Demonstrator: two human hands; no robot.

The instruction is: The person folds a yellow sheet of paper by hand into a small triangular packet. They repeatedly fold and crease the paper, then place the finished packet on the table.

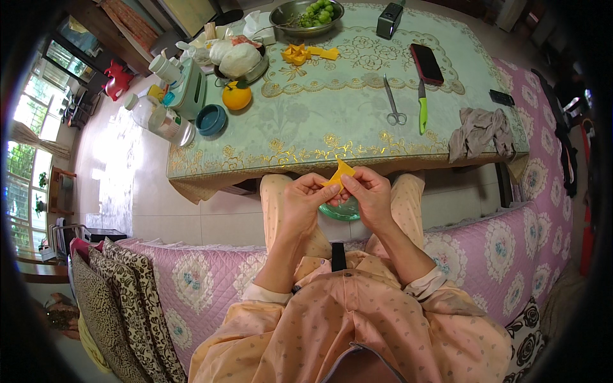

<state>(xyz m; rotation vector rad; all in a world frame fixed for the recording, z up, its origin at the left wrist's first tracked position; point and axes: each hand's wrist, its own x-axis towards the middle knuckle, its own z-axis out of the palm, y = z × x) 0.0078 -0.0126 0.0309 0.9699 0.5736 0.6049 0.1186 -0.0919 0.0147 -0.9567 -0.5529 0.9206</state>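
Observation:
My left hand (311, 191) and my right hand (368, 191) meet just off the table's near edge, pinching a piece of folded yellow paper (341, 173) between thumbs and fingers. Beneath them a green bowl or basin (341, 210) shows partly between my knees; my hands hide some of it. On the table lie a folded yellow paper shape (296, 54) and a yellow strip (325, 52) touching it. Scissors (393, 107) rest near the table's middle, with a green-handled knife (423, 112) to their right. The fingers beneath the paper are partly hidden.
The cloth-covered table (297, 119) bears an orange fruit (236, 95), a blue bowl (210, 119), a plastic bottle (171, 125), a tissue box (191, 91), a metal bowl of green grapes (306, 28), a phone (426, 64) and a crumpled cloth (481, 133). A quilted sofa (206, 282) surrounds me.

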